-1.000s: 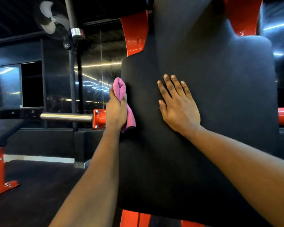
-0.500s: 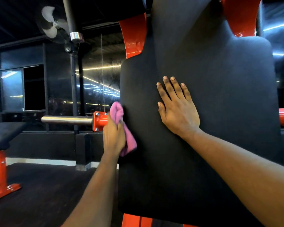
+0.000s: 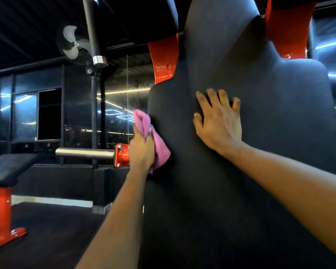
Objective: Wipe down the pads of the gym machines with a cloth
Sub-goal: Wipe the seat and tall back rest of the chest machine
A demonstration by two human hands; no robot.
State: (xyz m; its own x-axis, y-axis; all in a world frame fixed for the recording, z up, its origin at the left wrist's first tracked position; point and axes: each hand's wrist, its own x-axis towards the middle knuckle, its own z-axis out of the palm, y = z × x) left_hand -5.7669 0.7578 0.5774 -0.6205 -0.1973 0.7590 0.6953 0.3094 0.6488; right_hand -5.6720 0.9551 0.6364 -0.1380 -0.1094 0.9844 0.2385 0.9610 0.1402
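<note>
A crumpled pink cloth (image 3: 160,150) is gripped in the left hand (image 3: 142,153), the fingers curled tightly round it. It is pressed against the left edge of the tall black padded back rest (image 3: 270,152) of a gym machine. The right hand (image 3: 219,125) is laid flat on the face of the pad, beside the cloth but apart from it, with the fingers straight and slightly spread and nothing held. Glossy red frame plates (image 3: 163,59) are seen behind the pad's narrow upper part. Just left of the cloth, a polished steel bar (image 3: 83,153) is fixed to a red bracket (image 3: 121,155). A black bench cushion (image 3: 8,167) is seen at the far left, and a wall fan (image 3: 74,43) is mounted above.
</note>
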